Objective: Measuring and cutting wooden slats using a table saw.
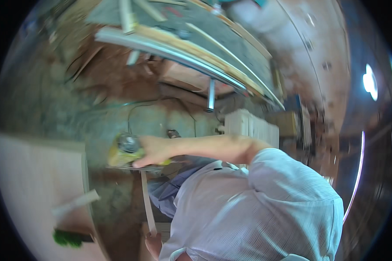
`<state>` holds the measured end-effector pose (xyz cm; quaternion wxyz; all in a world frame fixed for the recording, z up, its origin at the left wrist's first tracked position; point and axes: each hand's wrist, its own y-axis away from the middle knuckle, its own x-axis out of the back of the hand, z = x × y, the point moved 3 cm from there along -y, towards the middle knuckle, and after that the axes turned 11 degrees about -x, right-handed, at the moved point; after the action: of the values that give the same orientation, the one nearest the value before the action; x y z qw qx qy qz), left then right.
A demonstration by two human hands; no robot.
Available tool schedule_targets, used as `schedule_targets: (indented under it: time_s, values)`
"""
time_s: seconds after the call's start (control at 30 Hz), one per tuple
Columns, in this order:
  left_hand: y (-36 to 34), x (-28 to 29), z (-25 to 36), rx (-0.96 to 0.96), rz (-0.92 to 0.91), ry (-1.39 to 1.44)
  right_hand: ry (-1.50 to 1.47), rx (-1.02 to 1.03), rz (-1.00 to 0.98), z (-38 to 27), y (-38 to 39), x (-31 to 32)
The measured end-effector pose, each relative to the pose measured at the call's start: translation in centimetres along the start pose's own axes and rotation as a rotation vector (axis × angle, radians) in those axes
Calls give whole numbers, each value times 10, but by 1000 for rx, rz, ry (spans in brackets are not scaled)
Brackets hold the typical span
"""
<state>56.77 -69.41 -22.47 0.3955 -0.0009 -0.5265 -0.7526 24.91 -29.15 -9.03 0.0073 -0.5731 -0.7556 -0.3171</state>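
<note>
My right hand (154, 150) clamps the blurred yellow tool (125, 148) at the far end of the pale strip (147, 200); my left hand (153, 244) pinches the near end. If these 2 grips pull unevenly, the strip could twist or slip free.

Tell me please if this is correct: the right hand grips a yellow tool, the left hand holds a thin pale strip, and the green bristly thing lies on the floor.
Not quite: the head view shows the green bristly thing on the pale panel, not the floor. The right hand grips the yellow tool and the left hand holds the thin strip.
</note>
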Motion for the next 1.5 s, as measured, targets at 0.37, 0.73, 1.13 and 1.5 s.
schedule_targets:
  time_s: [0.37,0.73,1.13,1.5]
  values:
    - [-86,25,163,-83,-173,-164,-194,-557,684,158,380,366]
    - [-54,-54,281,159,-228,-115,-334,-631,582,333,413,581]
    - [-55,-132,356,266,-241,-163,49,-715,391,384,364,615]
    - [-41,-164,384,372,-150,-27,-106,-652,368,369,335,614]
